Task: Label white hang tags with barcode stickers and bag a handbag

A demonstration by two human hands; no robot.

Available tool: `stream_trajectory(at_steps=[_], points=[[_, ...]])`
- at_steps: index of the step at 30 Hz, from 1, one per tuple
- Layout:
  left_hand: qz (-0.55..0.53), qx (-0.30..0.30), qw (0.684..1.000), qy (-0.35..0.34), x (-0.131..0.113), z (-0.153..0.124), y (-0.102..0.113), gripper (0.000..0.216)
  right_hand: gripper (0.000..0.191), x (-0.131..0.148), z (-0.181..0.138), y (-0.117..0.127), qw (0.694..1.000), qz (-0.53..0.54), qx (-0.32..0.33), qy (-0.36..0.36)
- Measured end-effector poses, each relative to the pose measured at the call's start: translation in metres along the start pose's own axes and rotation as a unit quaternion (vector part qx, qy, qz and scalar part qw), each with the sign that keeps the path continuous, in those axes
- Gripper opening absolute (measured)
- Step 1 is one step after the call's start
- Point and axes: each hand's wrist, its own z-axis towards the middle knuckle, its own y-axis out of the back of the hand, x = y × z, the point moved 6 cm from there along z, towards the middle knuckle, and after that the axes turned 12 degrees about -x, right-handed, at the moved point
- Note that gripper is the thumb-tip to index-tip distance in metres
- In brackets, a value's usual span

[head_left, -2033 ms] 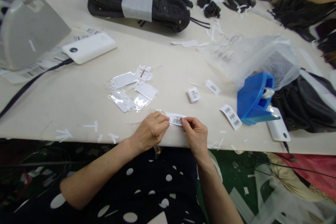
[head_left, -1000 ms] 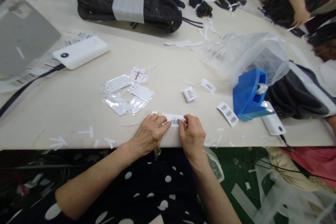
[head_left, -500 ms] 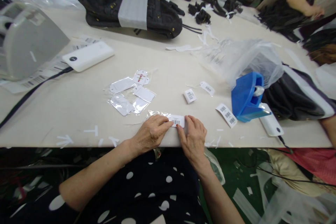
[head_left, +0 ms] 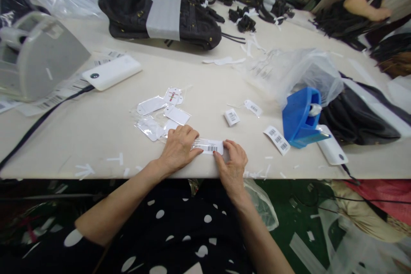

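Note:
A white hang tag (head_left: 209,147) with a barcode, partly under clear plastic, lies flat near the table's front edge. My left hand (head_left: 180,149) is closed over its left end, fingers curled and thumb along the lower edge. At the right end, my right hand (head_left: 231,162) grips the tag between thumb and fingers. Several tags in clear sleeves (head_left: 150,106) lie just beyond my left hand. Ahead of my right hand are a small stack of barcode labels (head_left: 231,117), a small strung tag (head_left: 253,108) and a barcode label strip (head_left: 276,140).
A blue tape dispenser (head_left: 300,115) stands right, beside a clear plastic bag (head_left: 289,72) and a white device (head_left: 332,145). Left are a grey dispenser (head_left: 48,55) and a white corded device (head_left: 112,72). A black handbag (head_left: 195,19) lies behind; a person's arm (head_left: 362,2) shows far right.
My left hand has slid leftward along the tag and flattened, uncovering more of its plastic. My right hand and the tag have shifted slightly left. The camera view has moved a little.

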Motion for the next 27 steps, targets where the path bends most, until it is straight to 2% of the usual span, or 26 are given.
stream_trajectory(at_steps=[7,14,17,22,27], points=[[-0.083,0.065,0.992,0.062,-0.001,0.009,-0.001,0.019,0.027,0.002,-0.003,-0.002,0.982,0.157,0.01,-0.107],[-0.269,0.114,0.941,0.17,0.001,0.006,-0.005,0.016,0.019,-0.003,-0.005,0.0,0.961,0.23,0.005,-0.152],[-0.304,0.129,0.927,0.18,-0.004,0.006,-0.007,0.016,0.018,-0.006,-0.007,-0.001,0.949,0.259,0.003,-0.178],[-0.286,0.135,0.933,0.169,-0.015,0.01,-0.007,0.016,0.015,0.001,-0.014,-0.002,0.94,0.278,0.031,-0.193],[-0.305,0.149,0.925,0.173,-0.018,0.01,-0.009,0.017,0.016,0.006,-0.014,0.009,0.953,0.254,0.036,-0.16]])
